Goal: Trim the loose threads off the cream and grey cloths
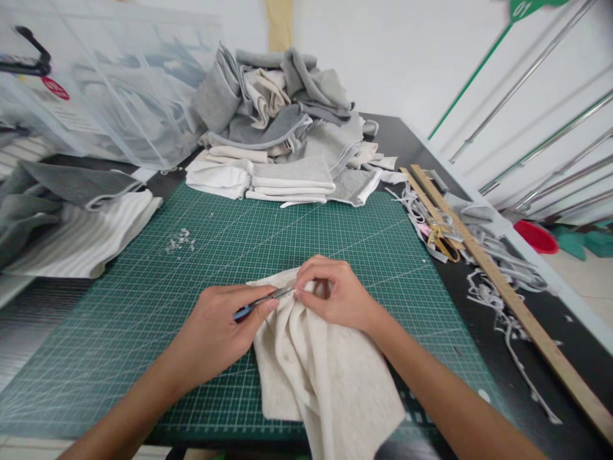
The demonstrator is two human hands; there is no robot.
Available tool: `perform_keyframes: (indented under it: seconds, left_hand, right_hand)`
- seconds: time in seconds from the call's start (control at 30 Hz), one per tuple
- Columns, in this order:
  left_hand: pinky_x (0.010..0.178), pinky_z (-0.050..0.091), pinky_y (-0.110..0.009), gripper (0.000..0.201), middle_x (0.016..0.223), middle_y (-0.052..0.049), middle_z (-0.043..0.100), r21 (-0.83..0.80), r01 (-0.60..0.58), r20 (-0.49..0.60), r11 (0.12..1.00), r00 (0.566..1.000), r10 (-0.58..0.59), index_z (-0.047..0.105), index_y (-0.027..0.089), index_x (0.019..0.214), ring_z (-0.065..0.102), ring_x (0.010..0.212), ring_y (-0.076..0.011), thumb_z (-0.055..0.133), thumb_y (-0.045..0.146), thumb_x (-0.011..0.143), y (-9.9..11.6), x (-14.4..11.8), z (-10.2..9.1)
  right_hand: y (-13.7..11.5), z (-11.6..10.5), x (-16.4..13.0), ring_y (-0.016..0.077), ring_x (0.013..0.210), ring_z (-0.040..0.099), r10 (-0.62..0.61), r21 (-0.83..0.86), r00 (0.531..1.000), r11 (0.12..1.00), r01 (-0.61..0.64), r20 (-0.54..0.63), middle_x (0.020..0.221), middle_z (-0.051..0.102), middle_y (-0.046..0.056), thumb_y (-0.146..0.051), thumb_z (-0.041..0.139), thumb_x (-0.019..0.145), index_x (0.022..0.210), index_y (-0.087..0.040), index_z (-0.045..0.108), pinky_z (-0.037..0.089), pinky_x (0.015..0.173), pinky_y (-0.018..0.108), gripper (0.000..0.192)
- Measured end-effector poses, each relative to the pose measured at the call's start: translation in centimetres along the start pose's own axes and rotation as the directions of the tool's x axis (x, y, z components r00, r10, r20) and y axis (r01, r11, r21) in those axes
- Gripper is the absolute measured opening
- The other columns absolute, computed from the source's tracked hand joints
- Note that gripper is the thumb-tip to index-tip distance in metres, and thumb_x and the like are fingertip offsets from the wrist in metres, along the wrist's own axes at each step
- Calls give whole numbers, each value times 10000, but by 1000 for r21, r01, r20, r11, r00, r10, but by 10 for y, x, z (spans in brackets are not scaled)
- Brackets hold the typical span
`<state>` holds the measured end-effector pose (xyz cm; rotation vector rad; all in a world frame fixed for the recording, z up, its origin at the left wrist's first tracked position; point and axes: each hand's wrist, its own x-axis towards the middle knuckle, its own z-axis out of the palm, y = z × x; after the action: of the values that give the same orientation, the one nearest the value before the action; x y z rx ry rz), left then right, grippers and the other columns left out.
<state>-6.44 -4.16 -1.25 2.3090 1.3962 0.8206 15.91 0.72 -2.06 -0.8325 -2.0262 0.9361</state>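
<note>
My left hand (225,326) is closed around small blue-handled thread snips (261,303), their metal tip pointing right at a fold of cream cloth. Opposite it, my right hand (335,291) pinches that cream fabric (354,377) between thumb and fingers, right by the tip. A bit of white thread or cloth edge shows at the pinch, too small to make out. The fabric lies bunched in the middle and drapes over the front edge of the green cutting mat (230,236).
Folded grey and cream fabrics (292,172) are piled at the back. A clear plastic bin (138,96) stands back left, near striped cloth (96,236). On the right lie a wooden ruler (498,268), gold-handled scissors (440,243) and fabric scraps (507,313). Lint (181,241) dots the mat.
</note>
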Motion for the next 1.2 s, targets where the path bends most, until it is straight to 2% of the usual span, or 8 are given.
perform_keyframes:
  seconds: [0.33, 0.67, 0.73, 0.83, 0.93, 1.0, 1.13, 1.2]
  left_hand:
    - [765, 593, -262, 200, 1010, -10, 777, -20, 50, 1, 999, 999, -50, 750, 223, 1008, 745, 869, -183, 622, 337, 906, -1, -1, 0]
    - [817, 615, -290, 204, 1029, 37, 773, -226, 254, -105, 940, 953, -283, 748, 288, 1035, 738, 921, -185, 636, 387, 897, -15, -2, -13]
    - [797, 603, -286, 243, 1028, 37, 773, -113, 291, -234, 950, 922, -310, 743, 274, 1059, 734, 903, -185, 630, 414, 895, -20, -2, -20]
    - [689, 552, -290, 363, 910, 23, 770, 265, 387, -394, 883, 880, -267, 717, 224, 1136, 709, 741, -176, 544, 468, 931, -29, 2, -38]
    - [692, 510, -349, 453, 836, -37, 751, 596, 438, -349, 673, 896, -275, 697, 201, 1180, 696, 747, -235, 399, 477, 981, -43, 8, -55]
    - [673, 490, -395, 500, 839, -113, 748, 695, 455, -263, 557, 881, -392, 709, 196, 1170, 698, 776, -309, 359, 498, 977, -52, 10, -62]
    - [612, 441, -394, 594, 856, -179, 732, 717, 486, -128, 500, 796, -591, 686, 193, 1219, 685, 750, -361, 317, 575, 954, -59, 9, -66]
    - [618, 425, -396, 608, 846, -174, 721, 707, 496, -177, 504, 814, -553, 661, 171, 1258, 676, 746, -356, 319, 570, 952, -53, 8, -68]
  right_hand:
    - [-1, 0, 0, 164, 811, 646, 9, -14, 1000, 1000, -9, 3, 826, 706, 29, -93, 662, 784, 761, -197, 688, 508, 813, 337, 110]
    - [-3, -1, 0, 163, 820, 643, 14, -31, 1000, 999, -13, 25, 811, 709, 24, -80, 655, 791, 752, -191, 685, 500, 823, 327, 121]
    - [-1, -1, 0, 161, 826, 645, 8, -24, 1000, 1000, -8, 22, 823, 709, 26, -82, 657, 793, 760, -191, 687, 500, 826, 323, 118]
    - [0, -1, -1, 158, 826, 646, 4, -6, 1000, 1000, -4, 25, 837, 710, 28, -77, 662, 790, 767, -189, 689, 500, 826, 319, 117]
    - [0, -3, 0, 161, 828, 646, 10, 2, 999, 1000, -10, 48, 837, 711, 31, -87, 673, 789, 771, -185, 693, 497, 822, 319, 102]
    - [0, -4, 0, 162, 836, 647, 16, 4, 998, 1000, -16, 55, 846, 710, 36, -97, 677, 791, 786, -179, 699, 496, 817, 317, 85]
    - [3, -5, 0, 164, 863, 652, 18, 12, 998, 1000, -19, 55, 902, 706, 53, -73, 644, 795, 837, -169, 716, 500, 807, 308, 127]
    - [4, -5, 0, 166, 873, 654, 23, 8, 998, 1000, -24, 56, 924, 707, 58, -55, 624, 795, 853, -167, 723, 501, 798, 305, 161]
